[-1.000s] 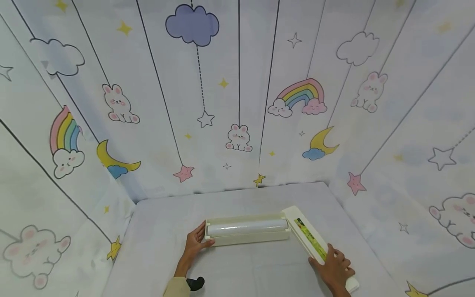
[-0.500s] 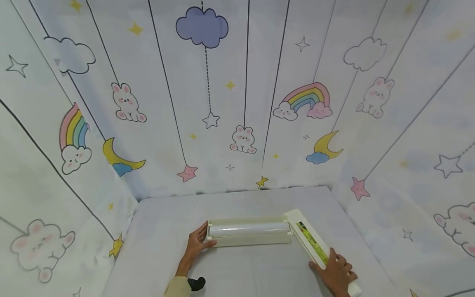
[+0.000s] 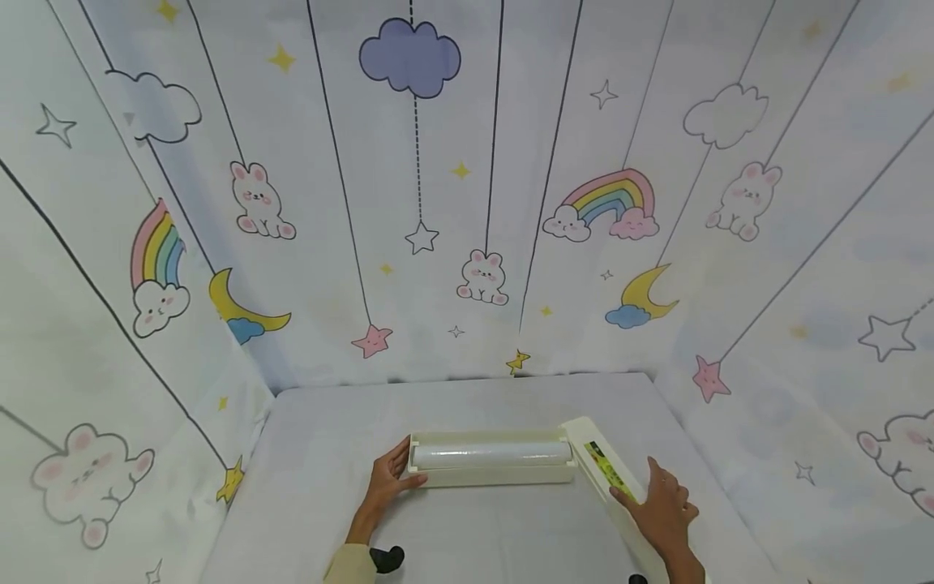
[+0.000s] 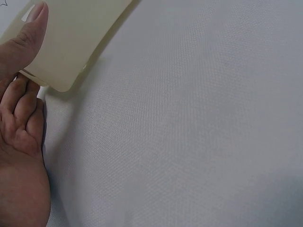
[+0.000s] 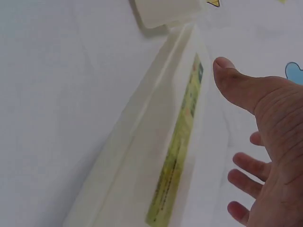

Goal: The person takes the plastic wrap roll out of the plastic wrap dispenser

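Observation:
A cream plastic cling film dispenser box (image 3: 496,476) lies across the table in the head view, with a shiny roll of cling film (image 3: 492,454) inside it. My left hand (image 3: 387,483) grips the box's left end, its thumb (image 4: 33,33) on the front wall. The long white lid (image 3: 581,430), bearing a green and yellow label (image 5: 177,146), slants toward me from the box's right end. My right hand (image 3: 666,507) hovers by the lid with its fingers spread and nothing in its grasp. In the right wrist view a gap shows between thumb and lid.
A white cloth covers the table (image 3: 336,422). Patterned fabric walls (image 3: 328,203) with rabbits, stars and rainbows rise behind it and at both sides. Black strap ends (image 3: 388,558) show near the wrists.
My right hand has let go of the lid and lifted slightly away from it. The left hand keeps its grip on the box. The head view has shifted a little.

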{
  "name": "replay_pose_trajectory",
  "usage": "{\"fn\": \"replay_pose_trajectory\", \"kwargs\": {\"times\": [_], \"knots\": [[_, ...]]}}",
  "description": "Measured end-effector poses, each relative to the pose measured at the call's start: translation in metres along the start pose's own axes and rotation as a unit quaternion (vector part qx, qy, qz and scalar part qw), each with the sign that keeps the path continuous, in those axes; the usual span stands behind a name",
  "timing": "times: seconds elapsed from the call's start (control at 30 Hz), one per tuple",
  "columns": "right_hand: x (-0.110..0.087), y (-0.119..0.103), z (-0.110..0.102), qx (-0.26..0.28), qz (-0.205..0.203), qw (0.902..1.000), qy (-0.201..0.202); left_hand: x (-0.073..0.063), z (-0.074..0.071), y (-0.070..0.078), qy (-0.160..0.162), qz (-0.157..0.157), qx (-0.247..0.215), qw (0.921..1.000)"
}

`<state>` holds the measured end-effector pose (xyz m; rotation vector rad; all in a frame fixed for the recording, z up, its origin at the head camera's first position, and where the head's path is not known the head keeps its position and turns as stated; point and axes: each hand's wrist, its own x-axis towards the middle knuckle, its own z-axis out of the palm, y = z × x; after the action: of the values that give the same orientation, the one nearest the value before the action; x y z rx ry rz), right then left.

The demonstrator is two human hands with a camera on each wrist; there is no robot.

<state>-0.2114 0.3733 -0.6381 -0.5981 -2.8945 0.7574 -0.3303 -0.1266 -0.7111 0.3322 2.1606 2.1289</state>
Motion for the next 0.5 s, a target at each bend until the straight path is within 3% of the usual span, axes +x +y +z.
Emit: {"fn": "replay_pose_trajectory", "kwargs": {"times": [0.17, 0.33, 0.5], "knots": [[0.008, -0.019, -0.010, 0.009, -0.073, 0.9966, 0.037, 0.000, -0.001, 0.000, 0.002, 0.011, 0.005, 0.9999], [0.021, -0.034, -0.013, 0.024, -0.150, 0.9852, 0.080, 0.002, -0.004, -0.008, -0.004, 0.028, 0.001, 0.9996], [0.033, -0.050, -0.014, 0.035, -0.197, 0.9748, 0.099, 0.005, -0.006, -0.017, -0.005, 0.017, -0.018, 0.9997]]}}
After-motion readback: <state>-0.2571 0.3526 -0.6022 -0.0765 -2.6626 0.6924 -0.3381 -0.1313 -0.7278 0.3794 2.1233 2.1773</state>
